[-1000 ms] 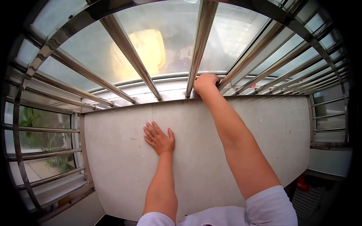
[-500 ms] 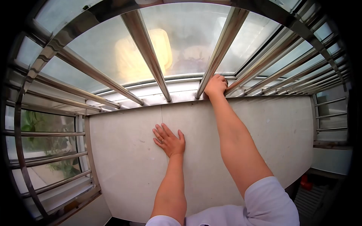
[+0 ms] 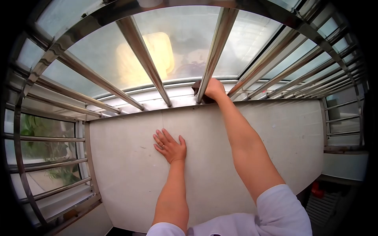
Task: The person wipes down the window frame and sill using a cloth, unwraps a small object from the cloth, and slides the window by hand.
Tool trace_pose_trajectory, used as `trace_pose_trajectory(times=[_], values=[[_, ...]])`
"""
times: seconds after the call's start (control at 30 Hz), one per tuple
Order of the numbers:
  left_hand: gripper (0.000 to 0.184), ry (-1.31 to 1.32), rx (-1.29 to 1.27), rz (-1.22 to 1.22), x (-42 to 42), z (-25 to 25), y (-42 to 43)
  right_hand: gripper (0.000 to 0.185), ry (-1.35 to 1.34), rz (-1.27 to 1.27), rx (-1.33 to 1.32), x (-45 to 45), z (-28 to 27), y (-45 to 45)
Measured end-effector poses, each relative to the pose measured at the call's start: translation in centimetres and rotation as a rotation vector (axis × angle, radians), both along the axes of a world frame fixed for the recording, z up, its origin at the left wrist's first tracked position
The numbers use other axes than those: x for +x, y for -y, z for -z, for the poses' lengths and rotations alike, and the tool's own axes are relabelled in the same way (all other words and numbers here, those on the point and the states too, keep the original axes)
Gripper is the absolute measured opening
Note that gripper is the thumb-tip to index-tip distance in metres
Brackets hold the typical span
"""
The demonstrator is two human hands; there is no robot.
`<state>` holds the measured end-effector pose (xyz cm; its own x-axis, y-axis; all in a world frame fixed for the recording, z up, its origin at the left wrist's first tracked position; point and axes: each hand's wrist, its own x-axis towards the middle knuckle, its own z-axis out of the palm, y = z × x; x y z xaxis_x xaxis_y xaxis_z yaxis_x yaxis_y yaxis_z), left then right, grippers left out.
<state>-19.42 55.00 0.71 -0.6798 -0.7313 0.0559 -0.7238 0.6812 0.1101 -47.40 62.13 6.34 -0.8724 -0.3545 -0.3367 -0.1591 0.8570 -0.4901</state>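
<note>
My left hand (image 3: pixel 171 148) lies flat on the pale board (image 3: pixel 244 126), fingers spread, with a ring on one finger. Stretched far forward, my right hand (image 3: pixel 215 89) is closed around a dark brown cloth (image 3: pixel 195 87) at the foot of a metal bar (image 3: pixel 215 47). Part of the cloth shows on the left of the bar and part below the hand. The bar and the back of the hand hide most of the fingers. Just behind runs the white window sill (image 3: pixel 183 91) with its frame.
Several more metal bars (image 3: pixel 145 59) rise in front of the frosted window pane (image 3: pixel 189 35), and a curved metal band (image 3: pixel 177 8) crosses overhead. Barred side windows (image 3: pixel 51 149) stand at the left and right. A red object (image 3: pixel 317 190) lies low at the right.
My right hand has moved left, against the bar, and the dark cloth now pokes out past the bar's left side. The left hand stays flat on the board. The view has shifted slightly.
</note>
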Motion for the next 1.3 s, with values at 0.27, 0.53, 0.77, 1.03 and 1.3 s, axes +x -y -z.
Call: trace_pose_trajectory(times=[0.27, 0.53, 0.77, 1.03, 1.3], values=[[0.075, -0.023, -0.006, 0.003, 0.1, 0.1, -0.1, 0.033, 0.705, 0.290, -1.222, 10.6, -4.7, -8.6], [0.074, -0.013, -0.006, -0.013, 0.3, 0.3, 0.0, 0.030, 0.235, 0.171, -0.853, 12.8, -7.1, -12.9], [0.073, -0.021, 0.043, -0.014, 0.1, 0.0, 0.0, 0.039, -0.498, -0.088, -0.441, 7.0, -4.6, -4.2], [0.074, -0.009, 0.054, -0.033, 0.0, -0.1, -0.1, 0.031, -0.538, -0.212, -0.413, 6.7, 2.3, -4.9], [0.073, -0.052, 0.054, -0.024, 0.0, -0.5, 0.1, 0.019, -0.464, -0.316, -0.883, 12.1, -4.0, -1.0]])
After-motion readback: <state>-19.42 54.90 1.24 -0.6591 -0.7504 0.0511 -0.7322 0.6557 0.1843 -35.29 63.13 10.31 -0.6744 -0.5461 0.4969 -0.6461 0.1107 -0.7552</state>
